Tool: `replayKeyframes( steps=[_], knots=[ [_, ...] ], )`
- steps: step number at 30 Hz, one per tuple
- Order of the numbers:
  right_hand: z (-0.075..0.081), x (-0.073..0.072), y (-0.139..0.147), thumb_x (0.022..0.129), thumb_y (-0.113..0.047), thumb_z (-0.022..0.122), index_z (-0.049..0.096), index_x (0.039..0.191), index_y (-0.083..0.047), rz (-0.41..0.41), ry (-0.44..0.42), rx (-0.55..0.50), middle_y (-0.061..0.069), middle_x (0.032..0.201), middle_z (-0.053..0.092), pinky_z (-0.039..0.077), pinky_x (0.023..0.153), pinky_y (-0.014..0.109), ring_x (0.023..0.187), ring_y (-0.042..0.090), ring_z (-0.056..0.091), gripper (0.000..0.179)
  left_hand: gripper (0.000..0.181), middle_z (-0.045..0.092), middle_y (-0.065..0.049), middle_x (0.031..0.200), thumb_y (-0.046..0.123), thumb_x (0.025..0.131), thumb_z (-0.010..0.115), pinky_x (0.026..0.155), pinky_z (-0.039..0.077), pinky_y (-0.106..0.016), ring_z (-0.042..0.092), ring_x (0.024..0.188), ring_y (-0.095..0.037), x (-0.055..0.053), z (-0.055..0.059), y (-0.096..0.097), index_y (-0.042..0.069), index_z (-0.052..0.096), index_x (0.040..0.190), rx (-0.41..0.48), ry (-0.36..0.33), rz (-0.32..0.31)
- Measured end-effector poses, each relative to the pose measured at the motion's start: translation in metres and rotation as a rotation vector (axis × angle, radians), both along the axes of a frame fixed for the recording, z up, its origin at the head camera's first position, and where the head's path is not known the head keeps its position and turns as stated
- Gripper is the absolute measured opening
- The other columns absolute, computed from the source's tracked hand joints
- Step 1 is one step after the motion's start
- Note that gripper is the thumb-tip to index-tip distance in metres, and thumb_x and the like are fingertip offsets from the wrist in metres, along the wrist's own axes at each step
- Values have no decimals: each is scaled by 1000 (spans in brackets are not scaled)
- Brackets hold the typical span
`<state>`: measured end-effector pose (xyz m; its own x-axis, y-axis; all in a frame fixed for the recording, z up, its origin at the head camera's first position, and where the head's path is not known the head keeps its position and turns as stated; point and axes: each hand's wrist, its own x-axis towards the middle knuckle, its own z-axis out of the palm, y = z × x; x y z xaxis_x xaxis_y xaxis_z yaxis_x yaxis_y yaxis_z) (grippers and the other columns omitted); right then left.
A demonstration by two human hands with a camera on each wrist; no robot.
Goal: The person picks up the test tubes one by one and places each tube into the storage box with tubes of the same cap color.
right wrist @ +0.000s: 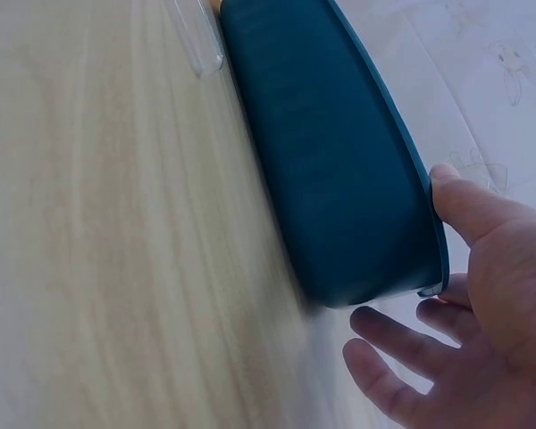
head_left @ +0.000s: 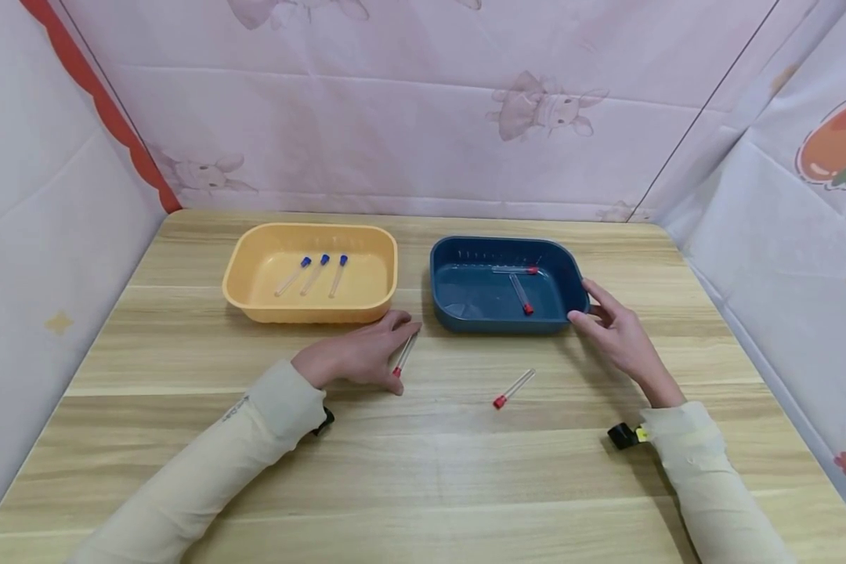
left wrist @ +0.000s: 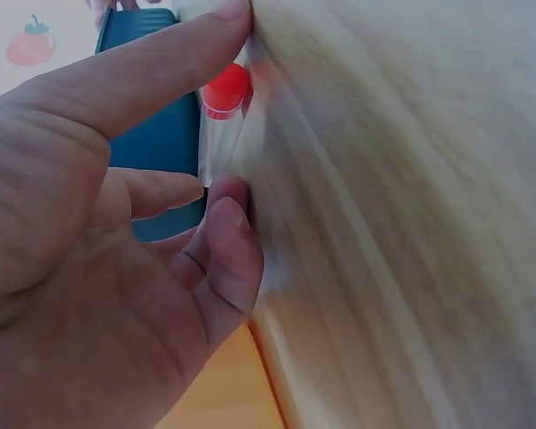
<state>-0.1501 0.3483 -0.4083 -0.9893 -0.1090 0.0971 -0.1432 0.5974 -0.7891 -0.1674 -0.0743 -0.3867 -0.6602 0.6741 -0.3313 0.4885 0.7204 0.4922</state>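
Observation:
My left hand [head_left: 359, 352] reaches over a red-capped clear tube [head_left: 405, 354] on the table, just in front of the yellow basin [head_left: 310, 315]. Its thumb is by the red cap [left wrist: 225, 89] and its fingertips lie near the other end; whether they press on it is unclear. With thumb and fingers at the right-hand rim, my right hand [head_left: 623, 337] holds the dark blue basin [head_left: 493, 324]. Inside that basin lie two red-capped tubes [head_left: 520, 294]. Another red-capped tube [head_left: 515, 388] lies on the table between the hands.
Three blue-capped tubes [head_left: 313, 276] lie in the yellow basin. Both basins stand side by side toward the back of the wooden table [head_left: 423, 486]. A printed cloth wall [head_left: 409, 141] rises behind, with others at the left and right.

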Motion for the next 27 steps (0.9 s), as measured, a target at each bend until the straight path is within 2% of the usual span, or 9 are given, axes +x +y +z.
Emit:
replayKeyframes(
  steps=[16, 22, 27],
  knots=[
    [2, 2, -1, 105, -19, 64, 31, 162, -4, -4, -9, -3, 25, 162, 34, 42, 85, 1, 129, 45, 55, 68, 96, 16, -15, 167, 30, 89, 84, 121, 31, -43, 30, 147, -29, -3, 0, -3, 8, 27, 164, 24, -50, -14],
    [1, 0, 0, 105, -20, 64, 31, 162, -4, -5, -17, -5, 25, 162, 33, 42, 85, 1, 129, 44, 55, 68, 95, 16, -13, 168, 31, 90, 83, 121, 32, -42, 30, 148, -27, -5, 0, -2, 10, 28, 164, 4, -67, 7],
    [0, -1, 1, 105, -19, 64, 31, 162, -4, -8, -13, 9, 26, 161, 34, 42, 85, 1, 128, 43, 55, 67, 95, 17, -12, 168, 36, 88, 85, 121, 32, -43, 33, 146, -28, -5, -3, -1, 9, 32, 162, 0, -47, 27]
  ],
)
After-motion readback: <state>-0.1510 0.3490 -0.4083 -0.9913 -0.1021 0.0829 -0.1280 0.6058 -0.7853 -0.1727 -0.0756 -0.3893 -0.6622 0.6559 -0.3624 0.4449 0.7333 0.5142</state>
